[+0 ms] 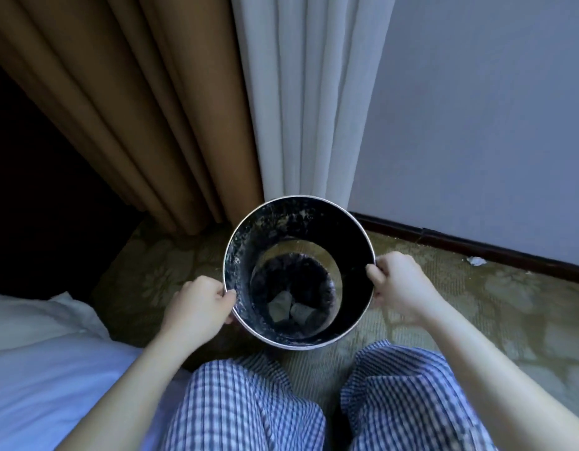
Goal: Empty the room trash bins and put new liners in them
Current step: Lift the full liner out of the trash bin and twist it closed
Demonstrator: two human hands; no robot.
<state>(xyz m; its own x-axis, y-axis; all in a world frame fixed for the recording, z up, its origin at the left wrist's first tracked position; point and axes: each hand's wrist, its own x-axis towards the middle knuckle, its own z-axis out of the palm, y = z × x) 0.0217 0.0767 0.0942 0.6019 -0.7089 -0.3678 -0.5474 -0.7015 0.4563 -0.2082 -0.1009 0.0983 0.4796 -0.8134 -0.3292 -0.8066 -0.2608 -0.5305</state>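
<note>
Dim corner here: a brown curtain (135,109) hangs beside a white sheer curtain (311,92), next to a pale bluish wall (493,125). A dark baseboard (477,245) edges the patterned olive carpet (477,314). White bedding (37,369) lies lower left, and there's a small white scrap (477,261) by the baseboard.

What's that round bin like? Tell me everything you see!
The bin is round, seen from above, with a thin shiny rim that looks like metal. Its dark inner wall is speckled with pale marks. Deep inside lie a few pale crumpled scraps. The left hand and right hand grip its rim on opposite sides, over the patterned carpet.
</note>
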